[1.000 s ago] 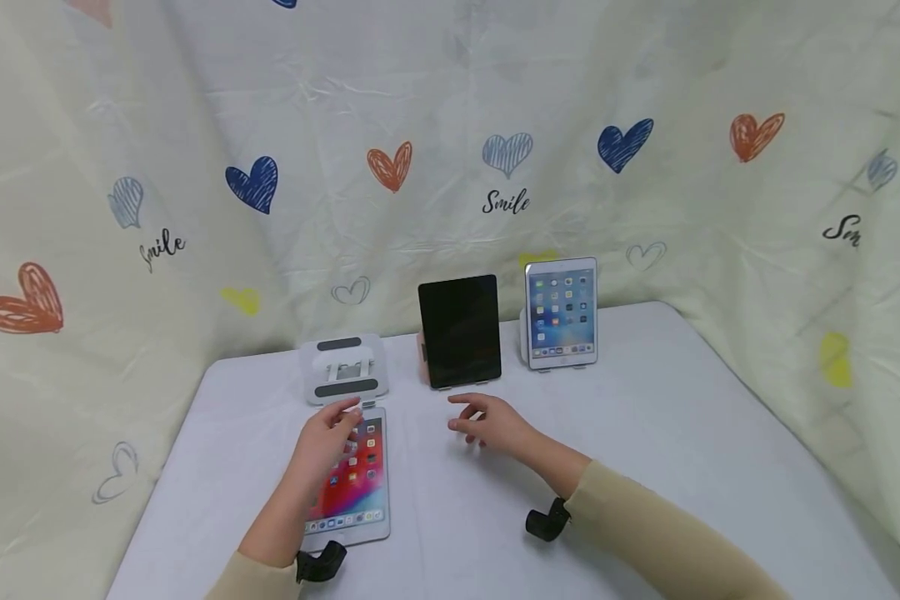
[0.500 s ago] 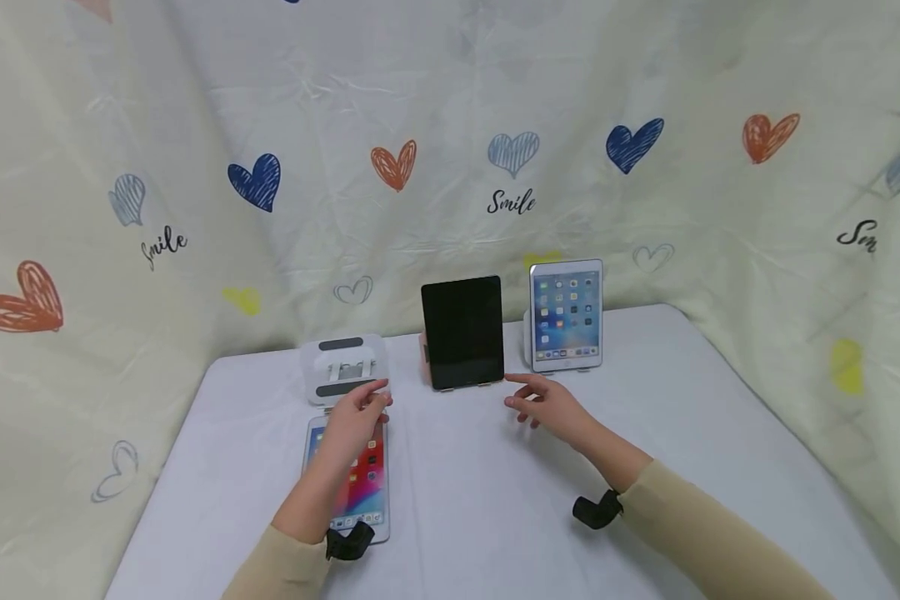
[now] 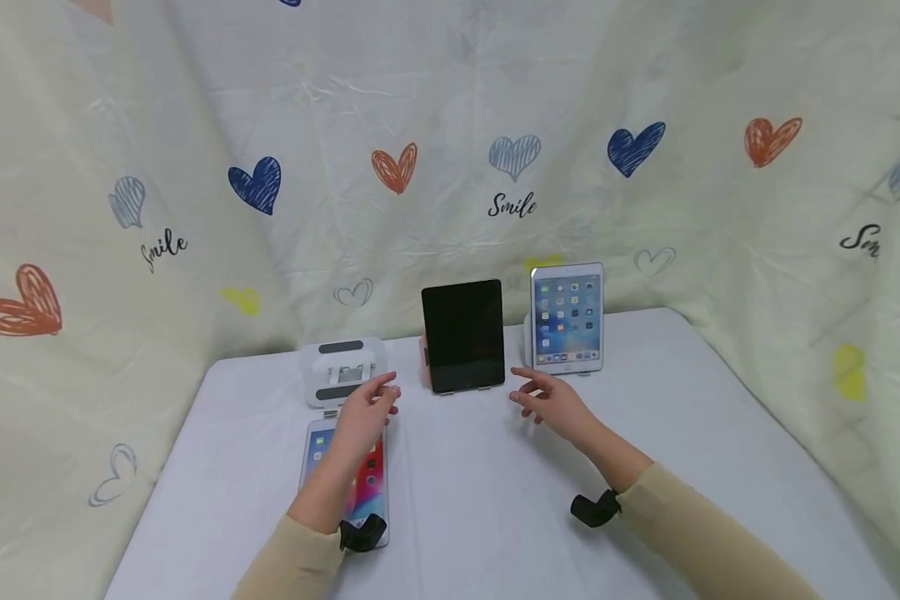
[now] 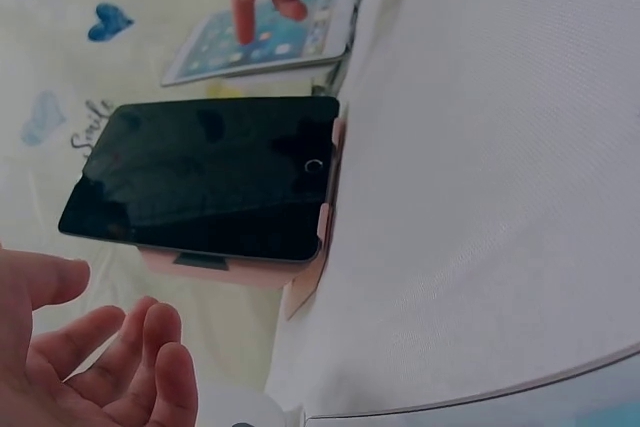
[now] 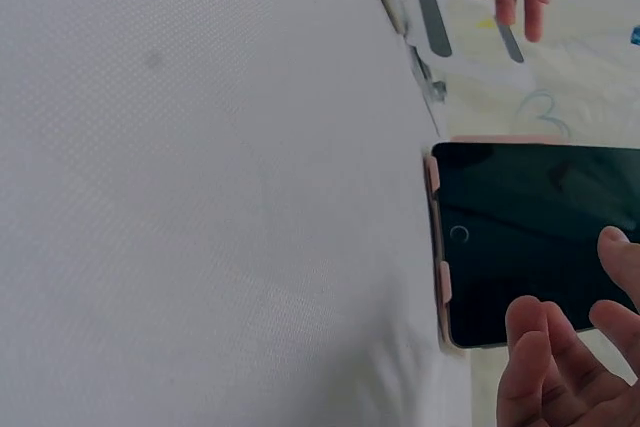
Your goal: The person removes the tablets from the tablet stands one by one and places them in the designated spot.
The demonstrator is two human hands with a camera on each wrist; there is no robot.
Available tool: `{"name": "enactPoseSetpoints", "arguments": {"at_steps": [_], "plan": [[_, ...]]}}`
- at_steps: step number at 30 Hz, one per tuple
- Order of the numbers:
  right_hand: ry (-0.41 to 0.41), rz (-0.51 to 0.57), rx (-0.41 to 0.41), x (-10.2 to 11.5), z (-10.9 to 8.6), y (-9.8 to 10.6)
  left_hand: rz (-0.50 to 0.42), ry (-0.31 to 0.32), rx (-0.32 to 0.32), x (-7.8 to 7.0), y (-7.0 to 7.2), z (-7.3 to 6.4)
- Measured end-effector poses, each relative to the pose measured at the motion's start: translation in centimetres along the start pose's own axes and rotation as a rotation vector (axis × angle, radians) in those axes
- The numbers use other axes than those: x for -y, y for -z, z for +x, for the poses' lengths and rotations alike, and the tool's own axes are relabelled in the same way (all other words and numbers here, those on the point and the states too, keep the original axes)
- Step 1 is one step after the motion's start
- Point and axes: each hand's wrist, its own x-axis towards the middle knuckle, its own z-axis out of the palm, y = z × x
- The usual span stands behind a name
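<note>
A tablet with a dark screen [image 3: 463, 333] leans upright on a pink stand [image 4: 230, 269] at the back of the table. My left hand [image 3: 363, 421] hovers to its left, fingers loosely bent and holding nothing. It hangs above a white tablet with a lit red and blue screen [image 3: 373, 487], which lies flat and is partly covered by that hand and forearm. On the dark tablet's other side, my right hand [image 3: 558, 406] is in the air near its lower right corner, also holding nothing; its fingers are relaxed and apart.
Right of the dark tablet, a white tablet showing app icons [image 3: 567, 321] stands on its own stand. A white stand with grey pads [image 3: 342, 367] lies folded low at the back left. A curtain printed with hearts [image 3: 435, 233] hangs directly behind the table.
Both hands have moved right and slightly forward; the left shifted off the lit tablet's upper part toward the dark tablet, the right past its lower right corner. The tablets have stayed in place.
</note>
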Motion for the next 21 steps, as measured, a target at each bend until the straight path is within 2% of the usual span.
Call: {"name": "enactPoseSetpoints", "arguments": {"at_steps": [10,16,21], "plan": [[0.066,-0.052,-0.071,0.1,1.2,-0.1,0.024,-0.079,-0.051,-0.5,-1.2,0.8],[0.081,-0.067,-0.119,0.4,2.0,0.1,0.028,-0.129,-0.095,-0.7,-2.3,1.9],[0.091,-0.084,-0.148,0.9,2.9,0.1,-0.018,-0.218,-0.111,-0.7,-3.1,2.8]]}}
